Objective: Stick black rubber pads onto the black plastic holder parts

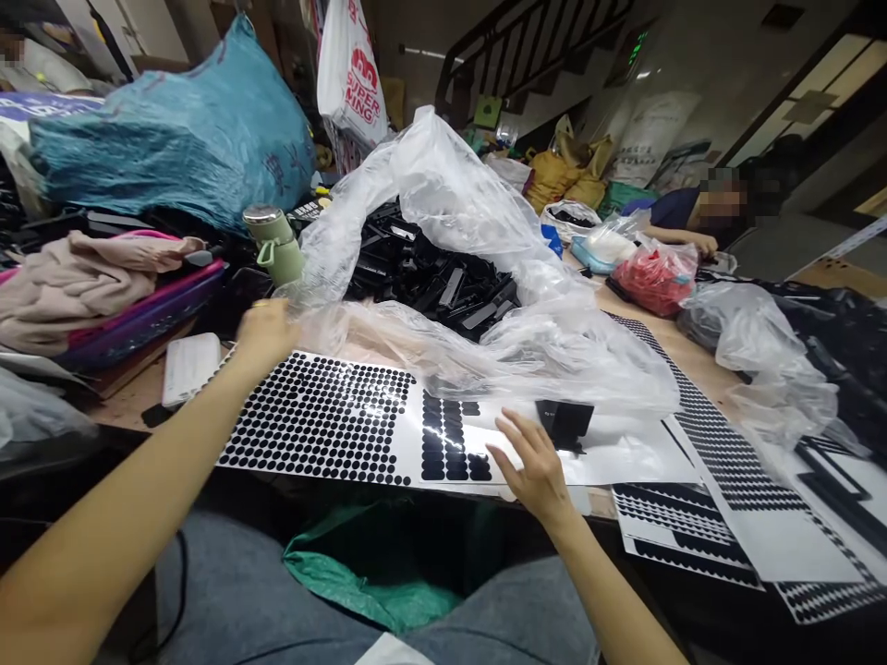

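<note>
A clear plastic bag (pixel 457 203) full of black plastic parts (pixel 443 277) lies open on the table. My left hand (pixel 269 328) is closed at the bag's left edge, near a green flask (pixel 273 245); what its fingers hold, if anything, is hidden. My right hand (pixel 530 457), fingers spread, hovers at the front edge over white sheets, holding nothing. Left of it lies a sheet with black rounded stickers (pixel 443 439), and farther left a sheet of black dots (pixel 319 416). A black flat piece (pixel 565 423) is just behind my right hand.
A white phone-like object (pixel 190 368) and a purple basket (pixel 139 314) with cloth are at the left. Behind stands a large blue sack (pixel 180 139). More sticker sheets (pixel 735 462) and plastic bags lie at the right. Another person (pixel 675 212) sits at the far right.
</note>
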The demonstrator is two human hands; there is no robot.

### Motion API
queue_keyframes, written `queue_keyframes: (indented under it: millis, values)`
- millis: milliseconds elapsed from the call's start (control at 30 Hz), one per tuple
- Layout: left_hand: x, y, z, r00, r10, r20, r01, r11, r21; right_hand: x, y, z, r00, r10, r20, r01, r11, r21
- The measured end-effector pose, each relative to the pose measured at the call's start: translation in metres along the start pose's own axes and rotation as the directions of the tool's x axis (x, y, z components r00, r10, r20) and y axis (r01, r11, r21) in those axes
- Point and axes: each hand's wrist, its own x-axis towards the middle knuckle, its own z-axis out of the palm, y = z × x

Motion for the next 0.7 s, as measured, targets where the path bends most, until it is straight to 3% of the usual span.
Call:
queue_keyframes:
  millis: [67, 133, 167, 233, 267, 300, 367, 500, 700]
  values:
    - [0.006, 0.058, 0.023, 0.979, 0.191, 0.076, -0.19, 0.982, -0.025, 0.038, -0.001, 0.009, 0.996, 0.084, -0.044, -0.087, 0.994, -0.07]
    - [0.009, 0.107, 0.047, 0.911, 0.38, 0.163, -0.373, 0.925, -0.074, 0.075, 0.0, 0.021, 0.987, 0.157, 0.027, -0.151, 0.977, -0.154]
    - [0.008, 0.124, 0.057, 0.814, 0.511, 0.275, -0.504, 0.858, -0.099, 0.088, 0.003, 0.027, 0.976, 0.186, 0.111, -0.163, 0.968, -0.189]
    - [0.002, 0.142, 0.074, 0.638, 0.616, 0.463, -0.626, 0.764, -0.154, 0.102, 0.009, 0.04, 0.926, 0.16, 0.341, -0.092, 0.974, -0.206]
    - [-0.003, 0.142, 0.079, 0.568, 0.628, 0.531, -0.654, 0.737, -0.172, 0.103, 0.014, 0.045, 0.891, 0.111, 0.441, -0.029, 0.982, -0.188]
    - [-0.008, 0.138, 0.083, 0.531, 0.628, 0.569, -0.665, 0.725, -0.18, 0.101, 0.018, 0.051, 0.855, 0.063, 0.515, 0.024, 0.987, -0.161]
    - [-0.015, 0.124, 0.089, 0.499, 0.626, 0.599, -0.676, 0.714, -0.184, 0.095, 0.029, 0.06, 0.815, 0.012, 0.579, 0.072, 0.99, -0.122]
    - [-0.014, 0.103, 0.096, 0.503, 0.635, 0.586, -0.678, 0.711, -0.189, 0.102, 0.051, 0.078, 0.818, 0.107, 0.565, -0.026, 0.989, -0.149]
    - [0.005, 0.112, 0.117, 0.506, 0.648, 0.569, -0.669, 0.711, -0.216, 0.161, 0.081, 0.11, 0.773, 0.26, 0.579, -0.168, 0.964, -0.208]
